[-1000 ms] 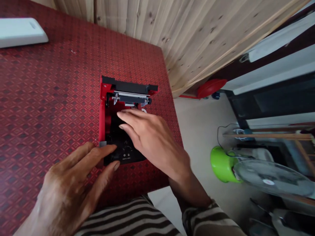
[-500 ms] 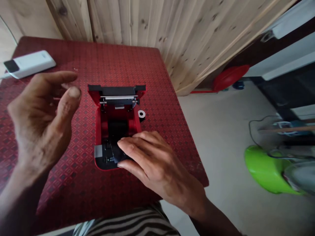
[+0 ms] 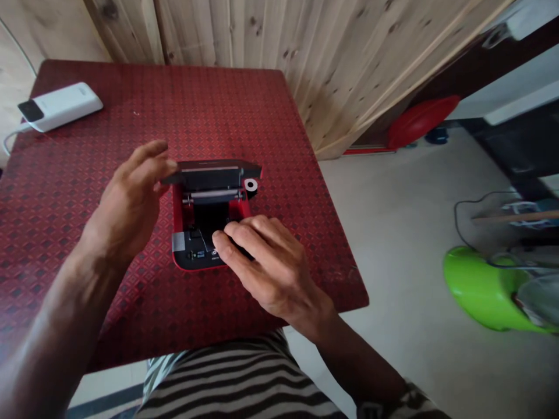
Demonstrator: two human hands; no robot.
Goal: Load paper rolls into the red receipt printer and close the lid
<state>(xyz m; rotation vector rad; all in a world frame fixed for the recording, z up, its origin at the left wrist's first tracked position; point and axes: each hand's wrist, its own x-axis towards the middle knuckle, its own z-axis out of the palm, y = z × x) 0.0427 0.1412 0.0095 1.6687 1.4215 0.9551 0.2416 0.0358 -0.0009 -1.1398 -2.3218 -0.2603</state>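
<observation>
A small red and black printer [image 3: 178, 209], which looks like a receipt or label printer, stands on the table with its lid [image 3: 213, 174] partly raised. Inside its bay, a black strip of paper or film [image 3: 209, 221] runs toward the front edge. My right hand [image 3: 271, 267] lies over the printer's front right, its fingers closed on the strip's end, which they mostly cover. At the lid's left edge is my left hand [image 3: 131, 203], fingers and thumb closed about the corner. Just behind the printer's right side sits a small roll [image 3: 250, 185] with a white end.
The red patterned table [image 3: 209, 110] meets a wooden plank wall [image 3: 244, 35]. A white power bank [image 3: 70, 106] with a cable rests at the far left. Beyond the table's right edge, a green tub [image 3: 474, 288] and a red basin [image 3: 421, 122] are on the floor.
My left hand has moved right, from beside the printer to the lid's left edge. The lid has tipped forward somewhat. My right hand stays at the printer's front right.
</observation>
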